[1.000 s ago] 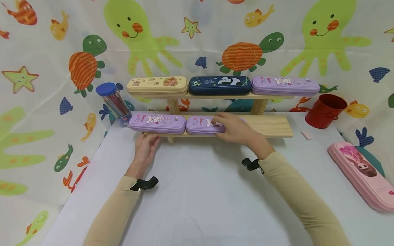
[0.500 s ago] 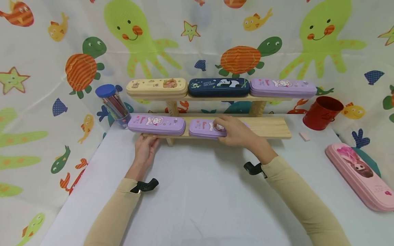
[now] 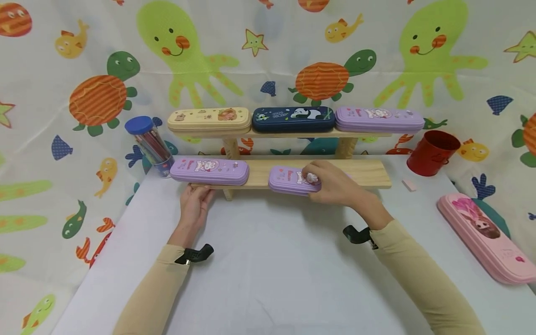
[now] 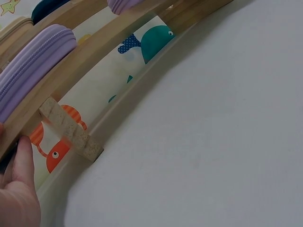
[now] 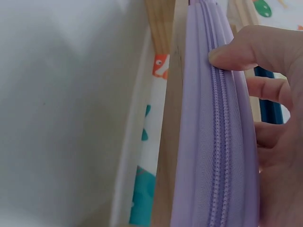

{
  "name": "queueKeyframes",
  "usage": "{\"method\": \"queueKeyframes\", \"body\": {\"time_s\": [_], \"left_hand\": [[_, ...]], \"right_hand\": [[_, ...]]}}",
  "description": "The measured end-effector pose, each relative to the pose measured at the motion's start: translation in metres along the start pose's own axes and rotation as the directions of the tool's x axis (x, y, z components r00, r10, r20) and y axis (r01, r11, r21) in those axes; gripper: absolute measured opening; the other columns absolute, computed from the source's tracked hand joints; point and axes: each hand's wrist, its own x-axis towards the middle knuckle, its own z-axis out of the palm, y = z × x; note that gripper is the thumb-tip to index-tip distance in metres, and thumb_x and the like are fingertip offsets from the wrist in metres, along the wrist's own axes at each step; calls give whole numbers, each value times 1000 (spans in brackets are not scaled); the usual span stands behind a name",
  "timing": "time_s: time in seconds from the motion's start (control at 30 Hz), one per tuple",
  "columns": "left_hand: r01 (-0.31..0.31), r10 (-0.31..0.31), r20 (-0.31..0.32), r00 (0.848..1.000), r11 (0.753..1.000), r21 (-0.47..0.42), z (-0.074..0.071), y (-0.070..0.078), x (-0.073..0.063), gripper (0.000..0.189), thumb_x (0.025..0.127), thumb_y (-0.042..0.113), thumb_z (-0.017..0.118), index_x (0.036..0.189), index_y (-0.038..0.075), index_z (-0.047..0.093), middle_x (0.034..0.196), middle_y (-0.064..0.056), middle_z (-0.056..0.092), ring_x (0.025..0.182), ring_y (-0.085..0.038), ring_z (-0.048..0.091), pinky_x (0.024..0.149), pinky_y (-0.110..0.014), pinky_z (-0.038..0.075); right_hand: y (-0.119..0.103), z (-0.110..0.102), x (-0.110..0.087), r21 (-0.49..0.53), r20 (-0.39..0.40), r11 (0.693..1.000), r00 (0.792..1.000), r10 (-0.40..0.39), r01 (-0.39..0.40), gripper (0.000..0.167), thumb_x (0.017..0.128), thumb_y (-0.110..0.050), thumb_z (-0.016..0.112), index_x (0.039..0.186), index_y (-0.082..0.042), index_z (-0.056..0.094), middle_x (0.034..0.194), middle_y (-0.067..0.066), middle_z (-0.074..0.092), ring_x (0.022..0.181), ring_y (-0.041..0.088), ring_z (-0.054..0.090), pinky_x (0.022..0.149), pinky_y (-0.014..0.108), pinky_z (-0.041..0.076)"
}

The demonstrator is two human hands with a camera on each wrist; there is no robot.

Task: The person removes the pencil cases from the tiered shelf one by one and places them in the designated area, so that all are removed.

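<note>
Close-fitting, lightly creased beige sleeves; a black, elbow-shaped camera at the end of each.

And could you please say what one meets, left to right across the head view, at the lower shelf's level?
Blue-lidded jar, purple pencil case, second purple pencil case in the right hand, red cup.

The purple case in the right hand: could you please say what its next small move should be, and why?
Probably lift the held case slightly off the lower shelf: the right hand has it pinched, its front appears to overhang the shelf's edge, and a gap separates it from the purple case beside it.
</note>
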Motion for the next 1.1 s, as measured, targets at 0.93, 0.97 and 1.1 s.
{"method": "queueKeyframes", "body": {"time_s": [0.93,0.97,1.1], "left_hand": [[-33,30,-31,999,993,-109,1,-3,4,41,97,-13,41,134,5,42,122,-4,63,106,-10,68,98,-23,56],[-32,28,-31,999,994,-109,1,-4,4,42,97,-13,42,135,6,41,122,-4,62,106,-9,68,98,-23,56],[-22,19,-31,999,995,-97,1,-4,4,43,97,-13,43,136,6,40,123,-3,62,107,-9,68,98,-22,56]], "right_hand": [[50,-35,-89,-76,-150,989,982,111,-123,36,74,-9,76,108,-16,64,125,14,57,115,32,49,98,55,49],[51,-36,-93,-82,-148,988,982,118,-132,37,74,-9,77,108,-16,64,125,14,56,114,32,49,97,56,49],[55,-43,-111,-106,-168,981,975,144,-163,38,71,-9,79,106,-16,64,123,14,57,109,32,51,92,55,52]]}}
